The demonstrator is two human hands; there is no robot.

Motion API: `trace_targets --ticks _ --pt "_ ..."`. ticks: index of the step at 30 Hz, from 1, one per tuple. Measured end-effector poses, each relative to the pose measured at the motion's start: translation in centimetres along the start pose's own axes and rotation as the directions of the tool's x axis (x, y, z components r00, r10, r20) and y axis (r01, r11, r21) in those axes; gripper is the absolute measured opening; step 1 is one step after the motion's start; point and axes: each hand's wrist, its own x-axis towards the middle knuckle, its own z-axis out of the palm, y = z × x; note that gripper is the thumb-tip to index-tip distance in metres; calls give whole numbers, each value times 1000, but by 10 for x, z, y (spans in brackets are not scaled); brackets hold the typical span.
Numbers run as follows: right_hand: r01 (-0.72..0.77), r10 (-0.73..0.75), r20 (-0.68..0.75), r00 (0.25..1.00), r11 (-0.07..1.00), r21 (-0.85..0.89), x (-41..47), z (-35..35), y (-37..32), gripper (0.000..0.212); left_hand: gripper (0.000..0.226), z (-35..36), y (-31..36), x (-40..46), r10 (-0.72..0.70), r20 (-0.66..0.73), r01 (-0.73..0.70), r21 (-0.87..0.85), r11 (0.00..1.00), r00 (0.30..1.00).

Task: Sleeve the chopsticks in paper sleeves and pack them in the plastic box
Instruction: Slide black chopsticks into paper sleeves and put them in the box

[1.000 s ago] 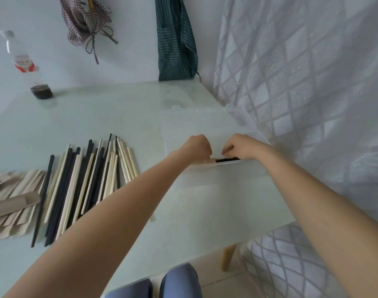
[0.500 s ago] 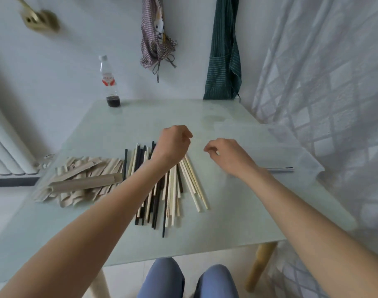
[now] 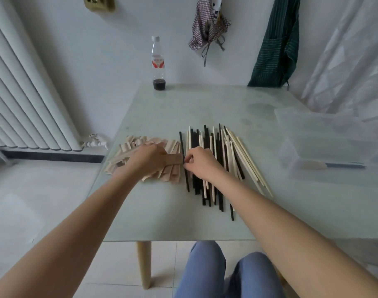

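Having left the box (image 3: 325,145), where one sleeved pair lies, both hands now work left of it: right hand (image 3: 202,162) pinching a black chopstick (image 3: 185,168), left hand (image 3: 148,159) gripping a sleeve (image 3: 174,159), starting another pair.

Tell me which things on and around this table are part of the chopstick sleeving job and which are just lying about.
Part of the job:
loose chopsticks
paper sleeves
plastic box
sleeved pair in the box
left hand, on the sleeves
right hand, pinching a black chopstick

Just lying about:
bottle
checked cloth
green apron
radiator
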Motion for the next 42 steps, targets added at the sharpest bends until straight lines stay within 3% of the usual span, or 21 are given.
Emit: trace_targets --ticks 3,6,10,14,17,20,24,26,30,34,38,42 --pt "-81 81 -4 997 995 -56 9 9 -4 16 14 3 -8 0 -13 17 12 58 998 1000" --pt "-121 127 19 992 975 -184 13 12 -12 30 18 5 -15 0 1 -51 2 62 998 999" --pt "-166 174 15 985 957 -239 16 13 -20 24 17 3 -17 -1 63 -128 -56 54 997 990" --pt "-258 258 6 966 966 20 13 4 -15 24 23 -2 -12 -6 90 -167 -94 -14 996 982" --pt "-288 299 4 954 916 278 1 -8 -7 20 18 -4 -5 -10 96 -201 -92 31 995 975" --pt "-269 302 25 953 803 532 -15 -21 -3 17 20 -3 -3 -14 90 -200 -72 97 993 976" --pt "-177 285 2 958 589 789 -30 -31 -6 12 25 -4 -12 -10 44 -190 -43 6 999 981" --pt "-133 277 -15 961 506 852 -40 -35 -8 13 25 -7 -10 -11 81 -176 -89 -42 995 981" --pt "-50 259 -76 963 450 891 -53 -40 -10 14 24 -15 5 -24 157 -227 -177 -72 982 961" --pt "58 281 -146 949 299 952 -56 -46 -13 19 21 -19 22 -36 174 -203 -201 -124 972 964" --pt "156 297 -216 930 211 965 -54 -58 -12 19 25 -27 35 -47 214 -120 -244 -386 889 969" --pt "204 321 -257 911 192 960 -53 -68 -14 20 20 -32 37 -52 290 -37 -269 -505 820 956"
